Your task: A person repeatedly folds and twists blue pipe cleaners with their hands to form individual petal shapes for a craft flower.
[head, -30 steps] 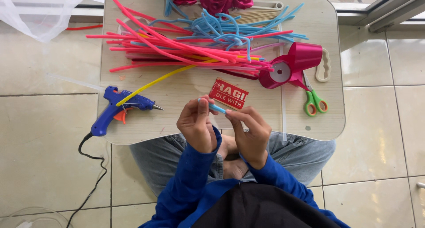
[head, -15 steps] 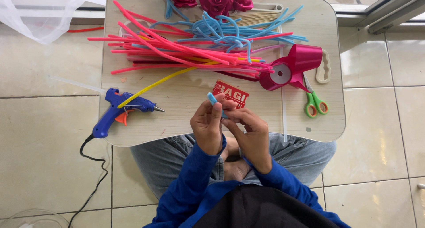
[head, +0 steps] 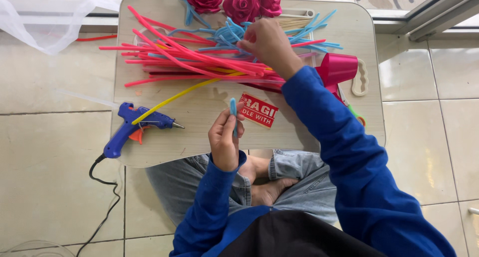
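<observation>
My left hand (head: pixel 225 139) pinches a short light-blue pipe-cleaner piece (head: pixel 233 114) upright above the near edge of the small lap table (head: pixel 199 137). My right hand (head: pixel 267 43) reaches across to the far side and its fingers close on the tangle of blue pipe cleaners (head: pixel 227 35) lying over a pile of pink pipe cleaners (head: pixel 189 62). Whether it grips one strand is hard to tell. A single yellow pipe cleaner (head: pixel 184 93) runs diagonally toward the glue gun.
A blue glue gun (head: pixel 134 125) with a black cord (head: pixel 102 187) lies at the table's left front. Three dark pink fabric roses (head: pixel 242 2) sit at the far edge. A red sticker (head: pixel 259 112), a pink ribbon roll (head: pixel 339 67) and green scissors (head: pixel 357 115) lie right.
My right hand left the blue piece near my left hand and reached forward to the blue pipe cleaners at the back. My left hand kept the piece, roughly in place.
</observation>
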